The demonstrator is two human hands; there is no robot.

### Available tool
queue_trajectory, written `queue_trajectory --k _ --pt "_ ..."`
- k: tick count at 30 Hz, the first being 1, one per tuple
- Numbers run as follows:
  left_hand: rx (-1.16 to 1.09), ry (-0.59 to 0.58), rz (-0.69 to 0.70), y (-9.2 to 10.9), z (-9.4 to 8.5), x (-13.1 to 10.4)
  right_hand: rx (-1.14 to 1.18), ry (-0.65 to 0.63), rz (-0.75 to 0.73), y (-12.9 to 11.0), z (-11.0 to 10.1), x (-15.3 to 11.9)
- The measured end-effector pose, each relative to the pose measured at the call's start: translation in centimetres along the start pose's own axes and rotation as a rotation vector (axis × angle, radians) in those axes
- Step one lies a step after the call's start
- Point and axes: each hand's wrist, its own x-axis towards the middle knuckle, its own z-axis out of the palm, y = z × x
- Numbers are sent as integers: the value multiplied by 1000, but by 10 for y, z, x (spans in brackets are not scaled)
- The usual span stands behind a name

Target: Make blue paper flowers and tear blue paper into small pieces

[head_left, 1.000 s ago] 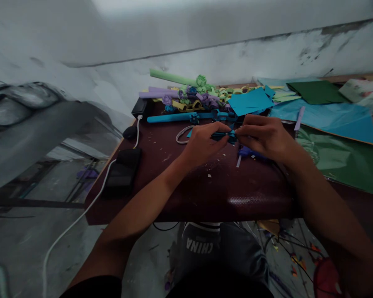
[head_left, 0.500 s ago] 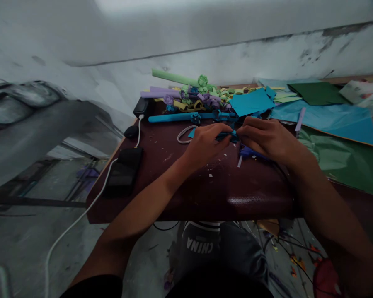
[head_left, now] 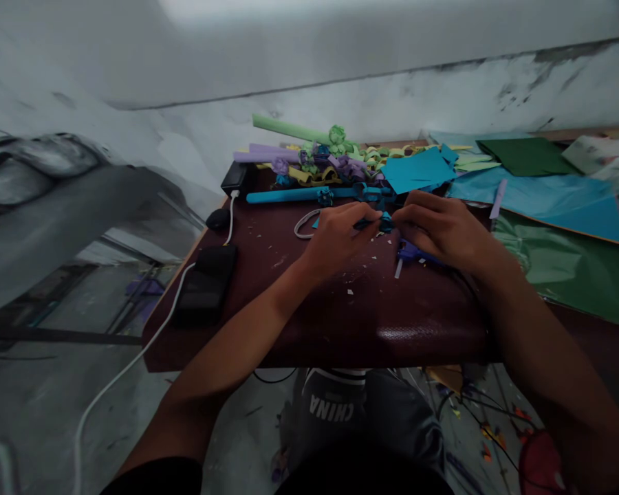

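Between my two hands is a small blue paper flower, folded and ruffled. My left hand pinches its left side with thumb and forefinger. From the right, my right hand has its fingers closed at the flower's other edge. Just under the right hand lies a blue glue gun, partly covered, with a pale glue stick end beside it. Behind the hands lies a rolled blue paper tube with a small blue flower against it. A pale loop of cord rests left of my left hand.
Rolled tubes and paper flowers in green and purple are heaped at the back. Blue paper sheets and green sheets cover the right side. A black phone-like slab with a white cable lies at the table's left.
My left fingers have shifted slightly along the blue paper flower, and the flower has turned and dropped a little. My right hand stays nearly in place.
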Motion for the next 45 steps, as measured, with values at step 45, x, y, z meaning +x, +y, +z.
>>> queue_trajectory --k 45 --pt "-23 1 -59 7 1 1 45 89 54 -4 10 2"
